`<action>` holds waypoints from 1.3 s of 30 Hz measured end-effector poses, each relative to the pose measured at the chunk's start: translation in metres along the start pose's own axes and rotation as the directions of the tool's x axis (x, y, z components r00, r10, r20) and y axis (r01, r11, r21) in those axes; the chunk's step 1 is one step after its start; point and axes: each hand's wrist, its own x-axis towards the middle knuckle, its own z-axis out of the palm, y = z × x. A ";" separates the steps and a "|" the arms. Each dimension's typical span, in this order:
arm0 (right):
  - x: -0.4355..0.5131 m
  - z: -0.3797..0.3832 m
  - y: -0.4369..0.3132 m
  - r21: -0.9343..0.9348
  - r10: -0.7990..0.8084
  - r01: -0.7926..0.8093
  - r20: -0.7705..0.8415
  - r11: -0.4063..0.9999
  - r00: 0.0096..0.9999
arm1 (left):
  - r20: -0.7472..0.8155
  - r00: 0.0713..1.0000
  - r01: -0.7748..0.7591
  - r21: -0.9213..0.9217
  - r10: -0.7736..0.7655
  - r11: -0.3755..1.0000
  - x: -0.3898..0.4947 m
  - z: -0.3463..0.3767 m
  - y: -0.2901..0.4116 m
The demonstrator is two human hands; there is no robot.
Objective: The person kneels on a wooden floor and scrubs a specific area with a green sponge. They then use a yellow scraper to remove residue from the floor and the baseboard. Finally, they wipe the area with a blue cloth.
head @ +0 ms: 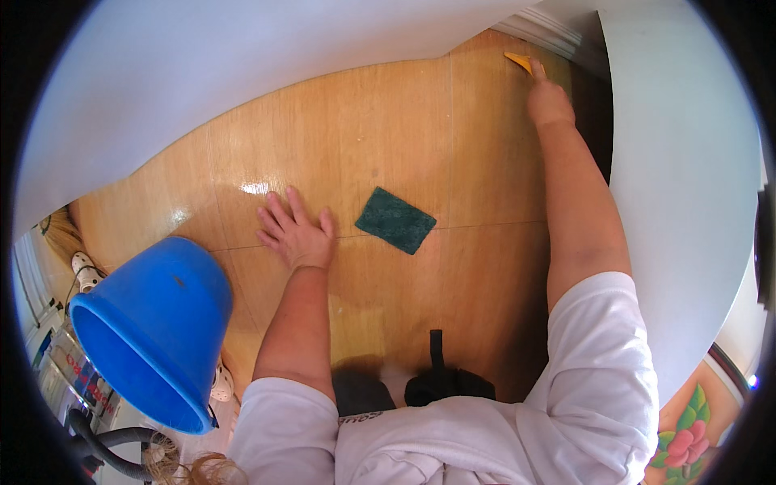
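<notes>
My left hand (297,236) lies palm down with fingers apart on the shiny wood-look floor (394,139), holding nothing. Just right of it, a dark green scouring pad (396,220) rests flat and untouched across a floor seam. My right arm stretches far forward to the upper right. There my right hand (550,100) grips a thin yellow scraper-like tool (519,60) low to the floor, near a white moulded baseboard (539,30). The fingers cover part of the tool, so its full shape is hidden.
A blue plastic bucket (200,291) is at my left. White panels stand ahead (242,54) and at my right (673,182). Beyond the bucket are a broom (62,233), pale clogs (85,270) and a dark corrugated hose (115,448). A flower picture (685,439) is at lower right.
</notes>
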 end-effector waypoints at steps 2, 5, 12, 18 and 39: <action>-0.002 -0.001 0.000 -0.004 -0.021 0.021 -0.010 1.000 1.000 | 0.007 1.000 0.005 0.014 -0.005 1.000 0.000 -0.001 0.001; -0.005 0.001 0.001 -0.024 0.037 -0.035 0.072 0.999 0.997 | -0.001 1.000 0.006 0.052 -0.006 0.999 -0.002 -0.001 0.002; 0.012 0.001 -0.012 0.078 0.003 -0.002 -0.008 0.997 1.000 | 0.028 0.999 0.019 0.049 -0.020 0.999 -0.001 -0.003 0.002; 0.026 -0.003 -0.024 0.076 -0.070 0.073 -0.040 0.994 0.997 | 0.001 1.000 0.013 0.033 -0.013 0.999 -0.001 -0.003 0.002; 0.018 -0.007 -0.029 -0.029 -0.050 0.050 0.015 0.998 0.999 | 0.037 0.999 0.012 0.027 -0.013 1.000 0.000 -0.002 0.000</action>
